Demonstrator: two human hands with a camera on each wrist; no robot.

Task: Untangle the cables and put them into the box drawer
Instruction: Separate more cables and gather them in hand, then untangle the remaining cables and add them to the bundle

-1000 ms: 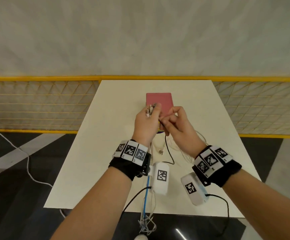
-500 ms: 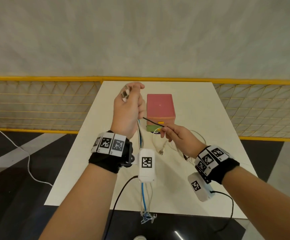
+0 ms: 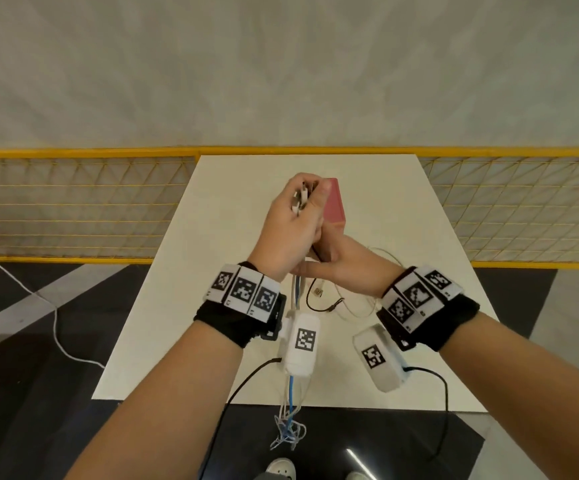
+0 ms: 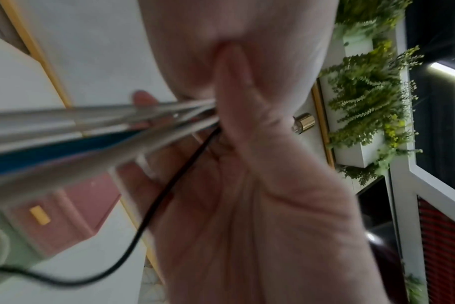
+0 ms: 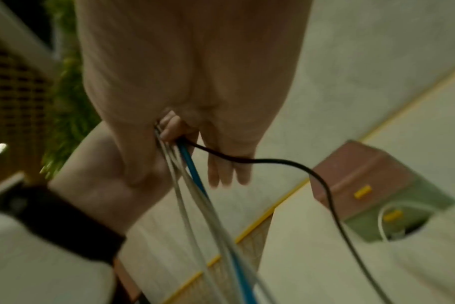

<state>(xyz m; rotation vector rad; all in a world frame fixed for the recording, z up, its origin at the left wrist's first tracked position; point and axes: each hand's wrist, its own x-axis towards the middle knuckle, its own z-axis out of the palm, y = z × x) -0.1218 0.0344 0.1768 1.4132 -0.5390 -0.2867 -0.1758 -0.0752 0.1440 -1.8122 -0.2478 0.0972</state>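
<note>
A: Cables first. Where are they?

B: I see the bundle (image 3: 301, 202) in the left hand (image 3: 289, 233), centre of the head view, held up above the table (image 3: 184, 306). Plug ends stick out the top of the fist. The white and blue strands run down under the wrist and off the near table edge, ending in a tangle (image 3: 289, 433) at bottom centre.

A: Left hand's state?

B: Fingers curled tight round the bundle. My left wrist view is blurred but shows the strands (image 4: 96, 131) going into the fist, plus a black cable (image 4: 169, 185) coming out of the same grip.

A: Right hand?

B: The right hand (image 3: 346, 268) is just right of the left one, touching it, thumb pointing left under the left wrist. Fingertips are hidden behind the left hand in the head view. In the right wrist view, fingers (image 5: 227, 172) hang fairly straight beside the strands (image 5: 195, 181); I cannot tell if it pinches the black cable (image 5: 322, 185).

A: Box?

B: The box (image 3: 334, 206) is pink on top, upper centre of the head view, half hidden by the left hand. The right wrist view shows its green lower drawer (image 5: 400, 214) pulled open at right, a white cable (image 5: 383, 222) looping into it.

A: Anything else on the table?

B: A loose white cable (image 3: 360, 311) and a black loop (image 3: 319, 306) lie right of centre, with a small plug (image 3: 318, 292) between the wrists.
</note>
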